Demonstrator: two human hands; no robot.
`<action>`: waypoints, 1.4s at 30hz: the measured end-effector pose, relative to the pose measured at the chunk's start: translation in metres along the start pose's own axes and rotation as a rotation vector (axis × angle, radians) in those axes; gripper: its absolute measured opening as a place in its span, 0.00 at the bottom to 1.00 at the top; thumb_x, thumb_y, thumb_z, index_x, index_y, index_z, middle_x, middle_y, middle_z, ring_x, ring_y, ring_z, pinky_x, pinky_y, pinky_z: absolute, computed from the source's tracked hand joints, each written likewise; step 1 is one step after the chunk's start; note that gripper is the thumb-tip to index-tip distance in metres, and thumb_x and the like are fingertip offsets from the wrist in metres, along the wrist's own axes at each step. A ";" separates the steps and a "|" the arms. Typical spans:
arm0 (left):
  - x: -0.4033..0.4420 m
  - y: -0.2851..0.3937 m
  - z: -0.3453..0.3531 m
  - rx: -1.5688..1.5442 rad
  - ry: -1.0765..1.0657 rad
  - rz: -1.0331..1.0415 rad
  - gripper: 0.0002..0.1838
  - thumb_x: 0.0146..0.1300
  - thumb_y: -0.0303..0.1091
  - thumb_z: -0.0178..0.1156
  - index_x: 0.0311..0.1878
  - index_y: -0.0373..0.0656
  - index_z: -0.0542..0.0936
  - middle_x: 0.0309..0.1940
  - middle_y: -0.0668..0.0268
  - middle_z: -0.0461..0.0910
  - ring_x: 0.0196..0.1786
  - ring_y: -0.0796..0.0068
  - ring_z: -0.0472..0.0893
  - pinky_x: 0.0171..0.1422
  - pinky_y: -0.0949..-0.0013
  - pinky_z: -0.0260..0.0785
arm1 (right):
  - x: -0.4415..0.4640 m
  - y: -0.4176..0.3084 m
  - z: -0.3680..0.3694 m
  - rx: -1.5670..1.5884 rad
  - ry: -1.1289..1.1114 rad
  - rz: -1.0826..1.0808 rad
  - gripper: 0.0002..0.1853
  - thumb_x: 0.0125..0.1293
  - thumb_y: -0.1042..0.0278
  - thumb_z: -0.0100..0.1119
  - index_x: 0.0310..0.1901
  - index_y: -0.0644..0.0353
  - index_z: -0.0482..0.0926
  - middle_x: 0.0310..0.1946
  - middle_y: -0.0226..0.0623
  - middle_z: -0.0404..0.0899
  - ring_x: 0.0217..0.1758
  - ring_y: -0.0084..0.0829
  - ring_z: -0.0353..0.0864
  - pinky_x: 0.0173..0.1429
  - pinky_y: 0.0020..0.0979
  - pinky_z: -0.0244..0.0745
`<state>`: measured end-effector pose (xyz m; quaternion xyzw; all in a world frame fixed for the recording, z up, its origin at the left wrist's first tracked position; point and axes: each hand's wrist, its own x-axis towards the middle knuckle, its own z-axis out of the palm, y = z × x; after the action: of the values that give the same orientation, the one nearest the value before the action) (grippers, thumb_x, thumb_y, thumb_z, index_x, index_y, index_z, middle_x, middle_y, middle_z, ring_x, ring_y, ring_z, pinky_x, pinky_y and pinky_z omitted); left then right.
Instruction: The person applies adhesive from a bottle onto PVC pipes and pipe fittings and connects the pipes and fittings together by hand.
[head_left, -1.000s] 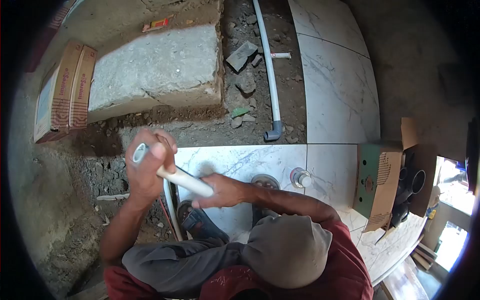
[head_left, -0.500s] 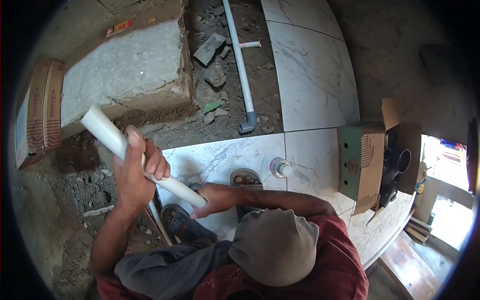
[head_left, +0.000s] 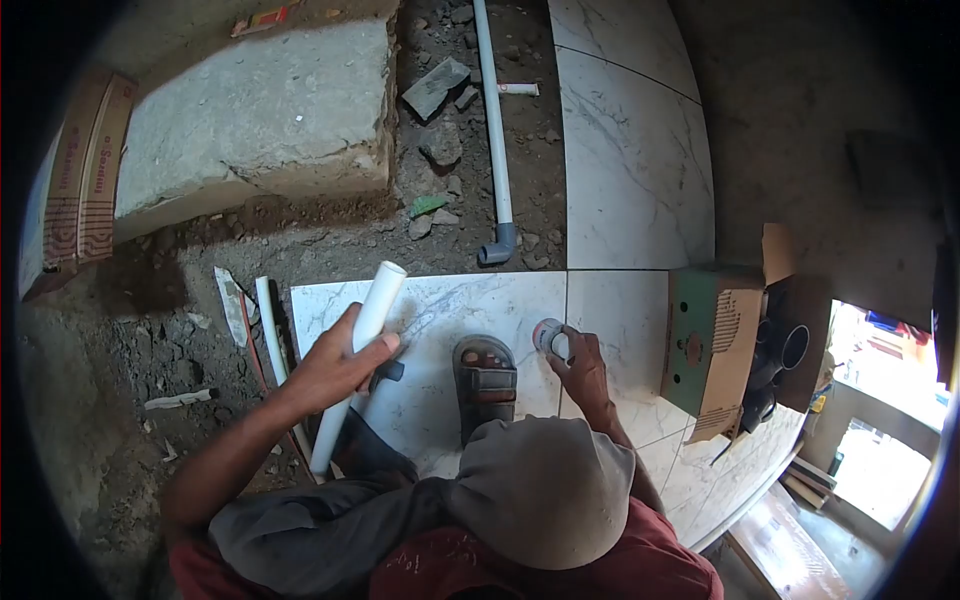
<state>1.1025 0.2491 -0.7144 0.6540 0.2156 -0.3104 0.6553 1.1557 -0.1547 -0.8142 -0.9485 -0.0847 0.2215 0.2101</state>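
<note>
My left hand (head_left: 345, 362) is wrapped around a white plastic pipe (head_left: 377, 305), which slants up and away over the tile. My right hand (head_left: 586, 372) has its fingers closed on the pale lid of a small can (head_left: 545, 335) standing on the marbled floor tile (head_left: 440, 305). Just beside the left hand a small dark grey piece (head_left: 390, 371) shows; what it is I cannot make out. A sandalled foot (head_left: 485, 385) rests between the two hands.
A longer pipe (head_left: 497, 150) ending in a grey elbow (head_left: 498, 245) lies in the rubble-strewn trench. The broken concrete block (head_left: 260, 110) rises at left. An open carton (head_left: 705, 345) with black fittings stands at right. Another thin pipe (head_left: 270, 320) stands by the tile's left edge.
My right hand has left the pipe's lower end and moved right onto the can's lid. The pipe in my left hand has swung from leaning left to leaning right.
</note>
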 end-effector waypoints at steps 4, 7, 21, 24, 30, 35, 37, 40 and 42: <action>0.005 -0.017 0.006 0.054 -0.079 -0.092 0.31 0.68 0.55 0.58 0.56 0.36 0.66 0.29 0.66 0.74 0.23 0.81 0.73 0.27 0.73 0.67 | 0.005 0.000 0.012 0.024 0.085 -0.026 0.30 0.52 0.71 0.72 0.58 0.59 0.73 0.44 0.46 0.74 0.43 0.44 0.77 0.47 0.41 0.75; 0.005 -0.023 0.008 0.052 -0.129 -0.111 0.34 0.66 0.58 0.58 0.57 0.34 0.66 0.29 0.65 0.75 0.23 0.80 0.74 0.28 0.71 0.68 | 0.011 -0.004 0.006 -0.018 0.117 -0.175 0.28 0.51 0.72 0.71 0.56 0.59 0.74 0.44 0.47 0.74 0.44 0.48 0.77 0.50 0.44 0.74; 0.010 -0.051 0.007 0.147 -0.183 -0.108 0.41 0.66 0.61 0.56 0.64 0.30 0.63 0.28 0.65 0.74 0.25 0.78 0.76 0.29 0.70 0.70 | 0.013 -0.010 0.004 0.018 0.030 -0.033 0.25 0.51 0.73 0.66 0.52 0.64 0.71 0.44 0.58 0.76 0.51 0.55 0.76 0.54 0.47 0.74; 0.006 -0.043 0.007 0.168 -0.154 -0.147 0.43 0.65 0.61 0.57 0.65 0.29 0.62 0.28 0.64 0.74 0.24 0.77 0.76 0.28 0.70 0.70 | 0.010 -0.018 0.005 0.008 0.063 0.045 0.25 0.51 0.72 0.65 0.53 0.64 0.71 0.44 0.57 0.77 0.49 0.55 0.77 0.53 0.47 0.74; 0.003 -0.037 0.005 0.235 -0.173 -0.175 0.40 0.66 0.60 0.56 0.61 0.31 0.59 0.27 0.62 0.74 0.23 0.75 0.76 0.26 0.69 0.70 | -0.001 0.005 0.003 0.132 0.185 -0.092 0.29 0.53 0.70 0.68 0.57 0.66 0.69 0.46 0.50 0.74 0.41 0.43 0.79 0.45 0.41 0.78; 0.005 -0.038 0.008 0.264 -0.196 -0.188 0.35 0.68 0.58 0.53 0.59 0.35 0.57 0.27 0.61 0.74 0.23 0.73 0.76 0.27 0.66 0.70 | -0.010 0.004 -0.007 0.744 0.103 0.402 0.31 0.56 0.68 0.70 0.59 0.66 0.68 0.45 0.41 0.72 0.40 0.28 0.76 0.40 0.30 0.78; 0.006 -0.037 0.009 0.277 -0.194 -0.192 0.34 0.69 0.57 0.52 0.58 0.36 0.56 0.28 0.61 0.74 0.23 0.72 0.76 0.27 0.65 0.71 | -0.014 0.007 -0.007 0.838 0.130 0.438 0.31 0.56 0.68 0.70 0.60 0.66 0.68 0.44 0.39 0.72 0.39 0.25 0.76 0.39 0.28 0.78; 0.006 -0.033 0.010 0.287 -0.195 -0.236 0.32 0.69 0.58 0.52 0.57 0.38 0.56 0.29 0.60 0.74 0.23 0.72 0.75 0.27 0.65 0.71 | -0.019 0.005 -0.011 0.897 0.226 0.395 0.30 0.56 0.70 0.70 0.58 0.67 0.68 0.41 0.37 0.73 0.33 0.25 0.75 0.39 0.27 0.77; 0.006 -0.036 0.011 0.291 -0.189 -0.182 0.32 0.69 0.58 0.51 0.57 0.39 0.57 0.29 0.59 0.75 0.23 0.71 0.75 0.28 0.65 0.71 | -0.022 0.001 -0.015 0.784 0.249 0.308 0.29 0.56 0.70 0.70 0.57 0.67 0.69 0.41 0.37 0.74 0.32 0.24 0.75 0.39 0.27 0.76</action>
<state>1.0811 0.2389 -0.7437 0.6876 0.1643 -0.4564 0.5403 1.1432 -0.1666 -0.7939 -0.8180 0.1744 0.1495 0.5273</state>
